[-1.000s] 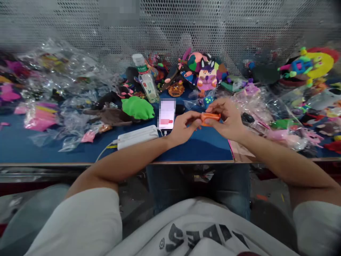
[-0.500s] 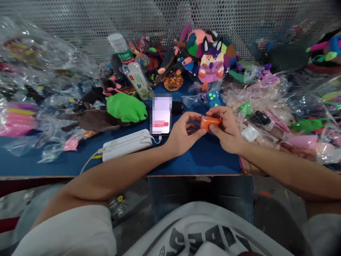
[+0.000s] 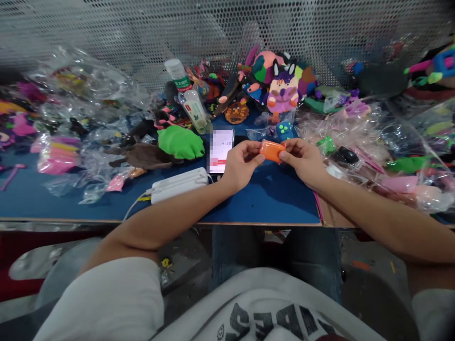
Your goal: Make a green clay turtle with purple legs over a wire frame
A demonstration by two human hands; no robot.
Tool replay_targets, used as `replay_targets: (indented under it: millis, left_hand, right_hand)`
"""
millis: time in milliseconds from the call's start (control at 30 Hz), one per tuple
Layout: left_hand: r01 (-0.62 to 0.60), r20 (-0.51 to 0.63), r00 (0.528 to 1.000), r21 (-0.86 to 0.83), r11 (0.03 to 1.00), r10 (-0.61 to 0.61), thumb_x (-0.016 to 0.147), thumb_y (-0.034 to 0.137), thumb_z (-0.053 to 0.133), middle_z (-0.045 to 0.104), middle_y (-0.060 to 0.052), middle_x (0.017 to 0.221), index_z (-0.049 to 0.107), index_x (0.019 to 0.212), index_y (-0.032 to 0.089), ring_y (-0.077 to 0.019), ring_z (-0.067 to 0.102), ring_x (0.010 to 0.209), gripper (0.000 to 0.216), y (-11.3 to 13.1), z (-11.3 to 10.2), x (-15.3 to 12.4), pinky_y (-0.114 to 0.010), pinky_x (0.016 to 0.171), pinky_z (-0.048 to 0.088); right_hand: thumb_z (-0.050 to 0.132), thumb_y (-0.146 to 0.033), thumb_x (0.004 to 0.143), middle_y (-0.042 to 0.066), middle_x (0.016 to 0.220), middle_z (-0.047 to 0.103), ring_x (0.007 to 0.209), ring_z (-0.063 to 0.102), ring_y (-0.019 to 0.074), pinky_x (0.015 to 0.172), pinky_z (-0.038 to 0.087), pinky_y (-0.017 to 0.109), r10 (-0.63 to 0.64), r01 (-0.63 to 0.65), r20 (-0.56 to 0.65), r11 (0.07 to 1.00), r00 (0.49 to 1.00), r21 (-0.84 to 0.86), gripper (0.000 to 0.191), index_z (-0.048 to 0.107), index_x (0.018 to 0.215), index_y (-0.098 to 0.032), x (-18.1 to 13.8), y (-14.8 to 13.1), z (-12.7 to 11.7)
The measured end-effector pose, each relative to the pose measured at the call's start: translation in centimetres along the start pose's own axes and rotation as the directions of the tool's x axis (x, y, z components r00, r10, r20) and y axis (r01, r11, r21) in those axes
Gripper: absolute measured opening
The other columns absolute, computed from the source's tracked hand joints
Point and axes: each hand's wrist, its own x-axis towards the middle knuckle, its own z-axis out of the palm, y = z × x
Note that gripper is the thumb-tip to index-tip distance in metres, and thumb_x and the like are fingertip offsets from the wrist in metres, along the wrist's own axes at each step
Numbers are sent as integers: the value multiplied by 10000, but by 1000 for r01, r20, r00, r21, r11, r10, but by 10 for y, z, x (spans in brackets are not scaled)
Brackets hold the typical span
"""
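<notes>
Both my hands hold one small orange lump of clay point(image 3: 272, 151) just above the blue table top point(image 3: 270, 199). My left hand point(image 3: 241, 163) pinches its left end between thumb and fingers. My right hand point(image 3: 302, 158) grips its right end, fingers curled. A phone point(image 3: 221, 150) with a lit screen lies just left of my left hand. A white power bank point(image 3: 179, 184) with a cable lies nearer the table edge.
A green clay slab point(image 3: 180, 143), a brown clay shape point(image 3: 147, 155), a clear bottle point(image 3: 190, 102) and colourful clay figures point(image 3: 282, 92) stand behind the phone. Crinkled plastic bags point(image 3: 359, 137) with clay pieces crowd both sides. A perforated metal screen point(image 3: 227, 28) backs the table.
The orange lump has turned slightly in my fingers and sits a little higher and further left. The camera view has shifted; both hands keep their hold.
</notes>
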Motion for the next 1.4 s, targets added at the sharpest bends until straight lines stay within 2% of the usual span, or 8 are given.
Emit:
replay_targets:
  millis: [233,333,400,500,633,800,1067,1400]
  left_hand:
    - [45,-19,999,-92,995,-47,927,261,740,785,-59,1048,703,1134,189,-144,731,804,222,2,-2,0,-359,834,674]
    - [80,34,997,-137,987,-76,951,318,714,741,-64,1101,685,1143,207,-168,725,920,224,1,-2,-3,-333,810,668]
    - [77,109,992,-154,985,-61,960,394,747,705,-79,1200,659,1251,226,-187,720,1002,347,2,-1,-7,-332,809,666]
    - [27,209,978,-92,995,-8,930,421,847,714,-67,1169,596,1369,254,-196,737,1014,533,4,0,-12,-369,899,656]
    - [-114,225,969,64,991,97,974,385,834,761,-92,1217,662,1305,241,-234,751,1166,400,7,0,-15,-434,1087,608]
    - [-274,267,942,268,924,202,865,480,952,767,-113,1343,691,1375,249,-289,752,1236,617,12,-4,-18,-470,1121,598]
    - [-240,293,945,307,921,149,850,539,960,811,-115,1383,724,1436,243,-318,780,1276,698,12,-8,-17,-484,1156,606]
    - [-199,314,944,281,939,106,823,585,966,813,-121,1403,740,1461,242,-343,775,1319,759,10,-11,-15,-481,1175,604]
  right_hand:
    - [993,-510,795,-18,832,726,746,683,160,777,584,348,-11,11,-2,999,1000,46,393,739,939,-247,-2,-4,-3]
    - [998,-544,797,-8,823,738,738,683,165,758,584,346,5,-6,30,999,1000,35,417,743,942,-248,-3,-6,-4]
    - [987,-534,823,-2,803,737,722,678,160,738,573,332,15,-17,93,999,996,29,398,746,932,-237,-6,-10,-3]
    - [975,-540,843,2,767,732,679,653,145,667,539,305,51,-52,178,999,983,4,391,749,890,-223,-12,-18,1]
    - [951,-552,870,4,731,736,622,640,136,595,536,289,115,-116,227,993,967,-10,385,759,892,-220,-20,-26,7]
    - [886,-544,942,20,753,757,648,697,146,608,610,286,192,-211,245,976,950,53,343,778,931,-218,-25,-25,10]
    - [950,-383,882,38,858,805,702,749,152,629,641,267,288,-369,303,894,908,254,228,837,974,-207,-24,-24,10]
    - [968,-399,873,41,815,805,702,766,145,629,645,228,293,-377,341,901,893,215,287,824,1008,-190,-22,-22,7]
